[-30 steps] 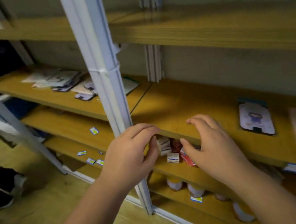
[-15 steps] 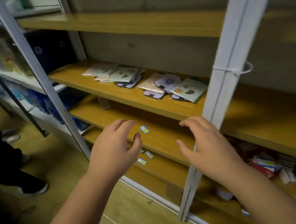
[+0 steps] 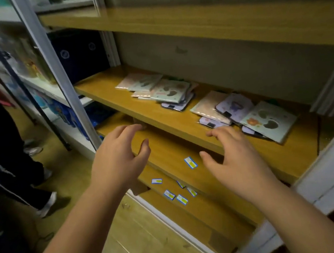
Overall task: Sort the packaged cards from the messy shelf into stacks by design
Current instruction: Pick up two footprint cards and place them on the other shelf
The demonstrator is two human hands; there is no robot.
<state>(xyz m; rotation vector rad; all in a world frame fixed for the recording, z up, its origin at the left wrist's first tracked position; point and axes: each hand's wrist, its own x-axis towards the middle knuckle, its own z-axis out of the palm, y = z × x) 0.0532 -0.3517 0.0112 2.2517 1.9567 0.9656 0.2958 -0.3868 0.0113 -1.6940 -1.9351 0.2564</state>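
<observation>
Item: packaged cards, unsorted, lying on the wooden shelf [image 3: 115, 95] in two loose heaps, a left heap [image 3: 157, 90] toward the back and a right heap [image 3: 245, 116] nearer the front lip; covers overlapped and skewed, at least three designs apparent. Left hand [image 3: 117, 160] hovered below and forward of the shelf lip, fingers [image 3: 128, 129] loosely spread and curved, holding nothing. Right hand [image 3: 236, 159] hovered just short of the right heap, fingers [image 3: 222, 133] spread, empty, not shown touching any card. Step judged: reaching for the first pick. Recommended handling: take the top card of the right heap by its free edge, lift rather than drag, since slick wrappers would likely slide and carry neighbours over the lip. Clearances: bare shelf surface between the heaps and left of them would suit new stacks; white upright [image 3: 53, 62] bounded the left, a second upright [image 3: 326, 169] crowded the right forearm; upper shelf board [image 3: 190, 19] limited headroom.
</observation>
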